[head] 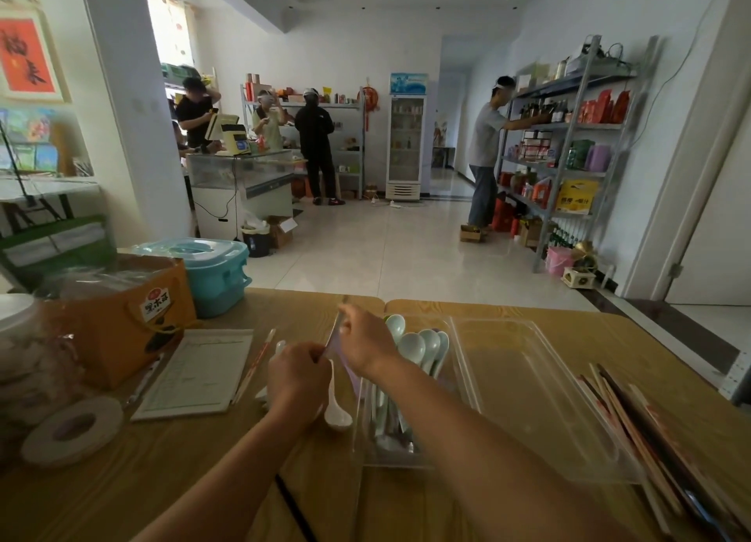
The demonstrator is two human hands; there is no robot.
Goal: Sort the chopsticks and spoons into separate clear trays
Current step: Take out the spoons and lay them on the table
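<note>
We find open room inside the right clear tray (pixel 528 399), whose floor is bare, and over the bare table (pixel 609 338) at its far right. The left side is crowded by the orange box (pixel 118 322), teal container (pixel 219 273), notepad (pixel 199 371) and tape roll (pixel 73 428). Spoons (pixel 412 346) fill the left clear tray (pixel 365 448), a white spoon (pixel 337 411) lies just left of it, and a pile of chopsticks (pixel 634 423) blocks the near right edge.

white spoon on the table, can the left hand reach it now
Probably yes: the white spoon lies uncovered just beside the left hand, though that hand grips a thin stick.
</note>
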